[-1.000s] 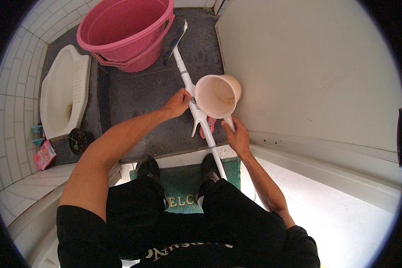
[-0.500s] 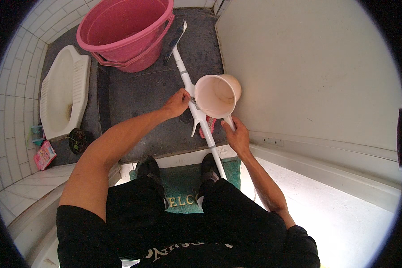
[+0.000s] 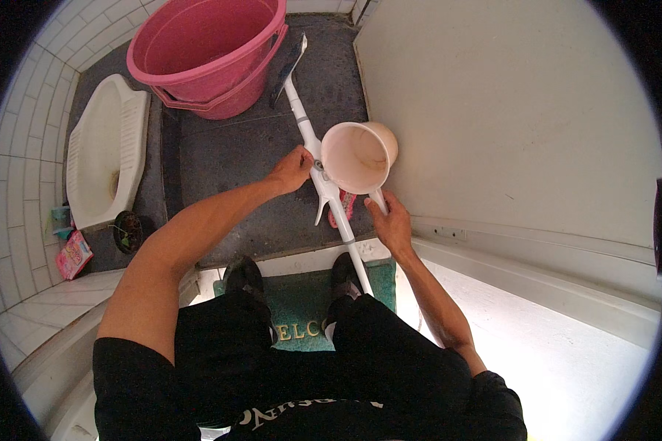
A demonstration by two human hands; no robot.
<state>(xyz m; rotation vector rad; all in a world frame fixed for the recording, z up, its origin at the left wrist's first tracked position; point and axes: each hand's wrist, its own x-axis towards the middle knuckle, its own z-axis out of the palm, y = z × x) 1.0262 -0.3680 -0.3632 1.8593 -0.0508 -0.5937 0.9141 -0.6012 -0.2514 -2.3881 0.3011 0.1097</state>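
Note:
A white spray mop [image 3: 306, 126] stands at a slant in front of me, its thin flat head [image 3: 290, 70] on the dark floor and its pole running back to my right leg. My left hand [image 3: 292, 170] is closed at the thick middle of the mop, fingertips beside a small round opening [image 3: 317, 166]. A trigger-like lever [image 3: 321, 209] sticks out below. With my right hand [image 3: 392, 225] I grip the handle of a pale plastic mug [image 3: 355, 158]. The mug is tilted, mouth toward me, its rim at the mop's opening. Brownish stains mark its inside.
Ahead stands a big pink bucket [image 3: 220, 92]. A white squat toilet [image 3: 129, 147] lies left, near a small dark pot [image 3: 129, 232] and a pink packet [image 3: 74, 256]. A pale door [image 3: 507, 132] is at right. My shoes are by a green doormat [image 3: 294, 309].

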